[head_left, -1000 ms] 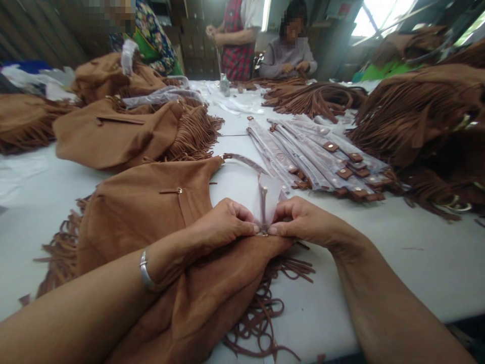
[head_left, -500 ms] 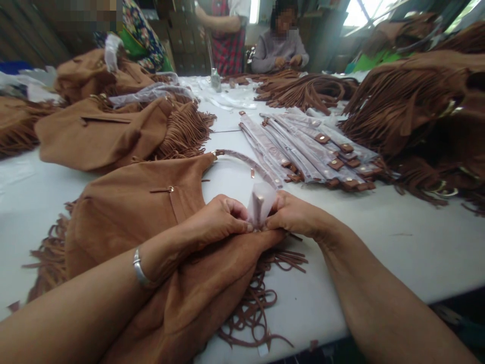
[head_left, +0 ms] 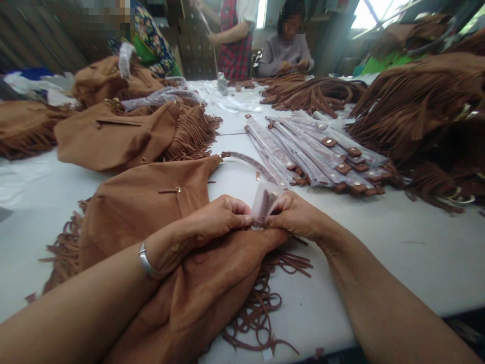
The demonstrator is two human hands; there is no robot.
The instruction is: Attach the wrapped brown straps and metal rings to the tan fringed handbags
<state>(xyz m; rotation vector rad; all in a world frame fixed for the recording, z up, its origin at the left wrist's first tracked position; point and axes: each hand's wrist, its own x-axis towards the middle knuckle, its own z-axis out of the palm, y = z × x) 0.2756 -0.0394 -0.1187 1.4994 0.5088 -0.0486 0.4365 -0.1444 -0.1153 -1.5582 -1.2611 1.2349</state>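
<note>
Fringed brown bag (head_left: pixel 220 278) lies near, on bench (head_left: pixel 417 268). At its edge, left hand (head_left: pixel 223 217) and right hand (head_left: pixel 297 215) pinch film-wrapped strap end (head_left: pixel 260 205); each grip best kept close to metal fitting (head_left: pixel 259 229), pressure even. Wrapped straps (head_left: pixel 299 151) lie farther right.

Overexposed, slanted white window panes (head_left: pixel 373 14) glare far beyond and rightward of the right grip (head_left: pixel 301 215); the flat white bench (head_left: pixel 413 268) around it is softly lit. Brown, suede-like heaped fringe (head_left: pixel 424 96) farther right holds deep shadow. Stacked brown boxes (head_left: pixel 189 45) beyond look dim, blurred; wide-angle distortion stretches the edges.
</note>
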